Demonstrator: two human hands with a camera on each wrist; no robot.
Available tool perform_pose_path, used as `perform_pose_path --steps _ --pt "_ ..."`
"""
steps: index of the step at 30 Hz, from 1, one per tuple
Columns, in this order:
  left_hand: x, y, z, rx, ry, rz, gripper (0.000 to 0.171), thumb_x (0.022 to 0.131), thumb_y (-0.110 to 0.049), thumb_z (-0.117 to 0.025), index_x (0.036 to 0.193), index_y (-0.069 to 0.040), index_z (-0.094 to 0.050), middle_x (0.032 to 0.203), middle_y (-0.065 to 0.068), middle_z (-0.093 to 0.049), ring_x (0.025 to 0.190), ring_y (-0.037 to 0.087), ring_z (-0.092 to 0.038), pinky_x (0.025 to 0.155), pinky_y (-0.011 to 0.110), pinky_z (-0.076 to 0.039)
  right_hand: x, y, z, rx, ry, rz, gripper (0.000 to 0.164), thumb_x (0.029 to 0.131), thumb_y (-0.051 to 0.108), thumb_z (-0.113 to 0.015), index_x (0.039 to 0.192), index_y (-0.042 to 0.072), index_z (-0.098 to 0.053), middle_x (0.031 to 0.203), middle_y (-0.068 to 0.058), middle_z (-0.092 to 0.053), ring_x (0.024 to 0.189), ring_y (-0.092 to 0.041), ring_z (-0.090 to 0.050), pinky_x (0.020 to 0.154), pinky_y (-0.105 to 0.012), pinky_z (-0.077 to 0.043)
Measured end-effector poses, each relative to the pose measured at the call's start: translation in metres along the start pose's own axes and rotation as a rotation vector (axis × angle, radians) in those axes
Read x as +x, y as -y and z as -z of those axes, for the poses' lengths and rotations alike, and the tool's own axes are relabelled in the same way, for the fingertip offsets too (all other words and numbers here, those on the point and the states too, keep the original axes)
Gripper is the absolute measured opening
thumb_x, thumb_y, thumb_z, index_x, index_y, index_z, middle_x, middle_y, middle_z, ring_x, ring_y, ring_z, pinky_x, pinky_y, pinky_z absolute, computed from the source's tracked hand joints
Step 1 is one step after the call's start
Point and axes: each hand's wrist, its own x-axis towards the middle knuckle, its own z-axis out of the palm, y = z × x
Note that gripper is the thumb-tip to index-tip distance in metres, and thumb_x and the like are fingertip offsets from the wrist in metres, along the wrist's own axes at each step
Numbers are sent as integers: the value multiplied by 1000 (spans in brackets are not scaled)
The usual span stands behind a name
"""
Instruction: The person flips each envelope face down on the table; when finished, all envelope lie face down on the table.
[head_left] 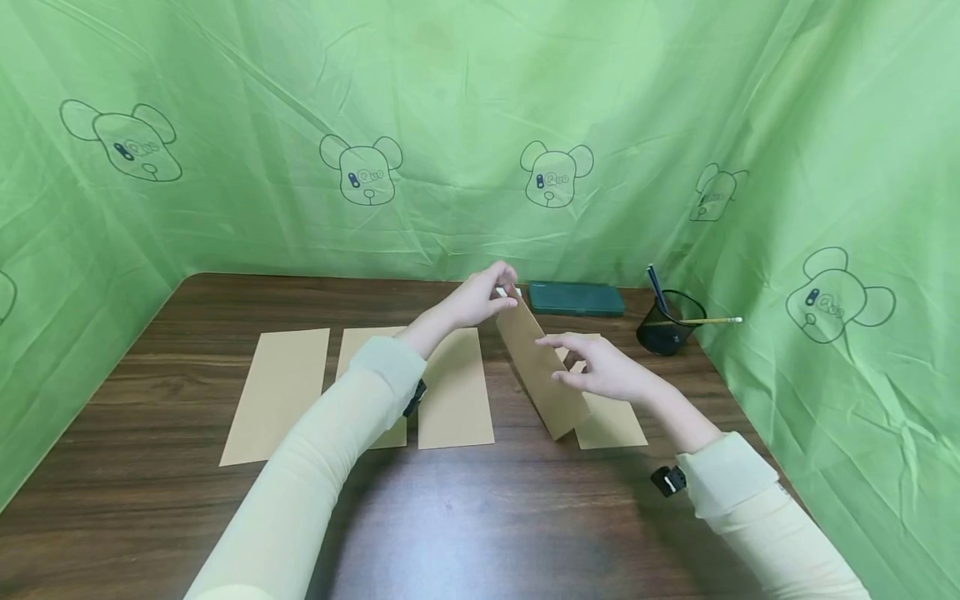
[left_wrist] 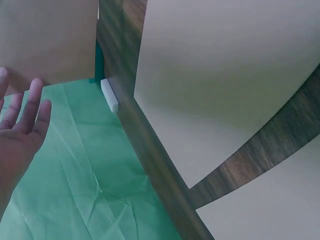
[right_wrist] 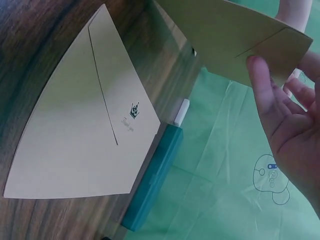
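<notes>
My left hand point(head_left: 482, 296) is at the far top corner of a thin brown kraft-paper piece point(head_left: 536, 367), pinching it between thumb and fingers. The piece stands tilted on its long edge, its near end low over the table. My right hand point(head_left: 600, 367) is at its upper edge, index finger extended and thumb apart; in the right wrist view the thumb point(right_wrist: 257, 72) overlaps its face beside a slanting line. Under the right hand lies another kraft piece point(right_wrist: 75, 125) with a long line and a small dark crown print.
Three kraft pieces lie in a row on the left: one leftmost point(head_left: 281, 392), one partly under my left sleeve point(head_left: 367, 350), one nearer the middle point(head_left: 457, 392). Along the back are a white block point(left_wrist: 108, 95) and green case point(head_left: 576, 298). A black mesh pen cup point(head_left: 663, 333) stands right.
</notes>
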Motion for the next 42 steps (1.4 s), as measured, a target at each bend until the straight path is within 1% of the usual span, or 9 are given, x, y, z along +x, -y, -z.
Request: perform_pose_path --steps 5,11,14,19,22,27,32,37,42 --pt "0 -3 2 -64 4 2 48 89 -15 -66 129 -8 -40 115 10 -61 97 20 -64 86 29 -50 -2 -1 4 -41 -25 -36 57 82 6 -70 135 13 -50 117 -3 -62 71 -5 -60 64 -28 -50" --pt "1 -4 2 -41 43 -66 52 84 -7 -70 129 -8 -44 125 10 -59 106 20 -60 88 39 -49 -4 -5 3 -37 -57 -81 61 80 3 -71 136 12 -49 124 -5 -56 74 -10 -58 64 -27 -49" --pt "0 -2 2 -4 99 -85 55 83 -7 -71 131 -10 -45 132 7 -53 116 22 -54 96 40 -45 -4 -8 1 -15 -84 -97 61 80 1 -70 136 10 -49 128 -8 -55 76 -12 -59 67 -31 -50" --pt "-5 7 -6 135 205 -106 61 82 -14 -73 136 -11 -45 143 5 -45 133 24 -39 112 39 -28 -6 -14 -5 54 -105 -122 60 81 -2 -69 137 6 -48 134 -14 -51 81 -16 -60 75 -43 -50" --pt "-12 12 -14 207 253 -70 66 81 -20 -75 139 -17 -43 147 4 -40 137 27 -32 111 47 -25 -8 -17 -9 73 -125 -147 60 81 -2 -68 137 6 -48 134 -14 -50 82 -17 -60 77 -43 -50" --pt "-25 20 -26 272 339 31 76 80 -28 -76 144 -26 -37 151 6 -31 139 32 -20 107 58 -22 -9 -26 -19 120 -178 -218 61 80 0 -71 136 4 -48 134 -15 -51 75 -13 -57 70 -28 -49" --pt "-34 24 -35 317 399 41 83 77 -36 -77 146 -26 -33 152 7 -27 140 34 -16 109 58 -18 -11 -37 -31 185 -211 -279 66 78 6 -75 137 4 -47 136 -13 -51 72 -12 -56 65 -22 -47" --pt "-42 27 -39 349 432 30 87 74 -42 -78 146 -24 -33 153 9 -26 141 37 -13 110 59 -16 -12 -42 -44 85 -206 -299 68 77 14 -78 137 5 -48 133 -12 -53 81 -16 -57 66 -25 -47" --pt "-48 32 -43 348 441 36 87 73 -46 -77 145 -23 -35 154 7 -27 142 39 -11 110 59 -12 -13 -42 -56 -68 -214 -265 70 74 17 -80 134 -2 -49 123 -18 -56 92 -25 -56 73 -35 -49"
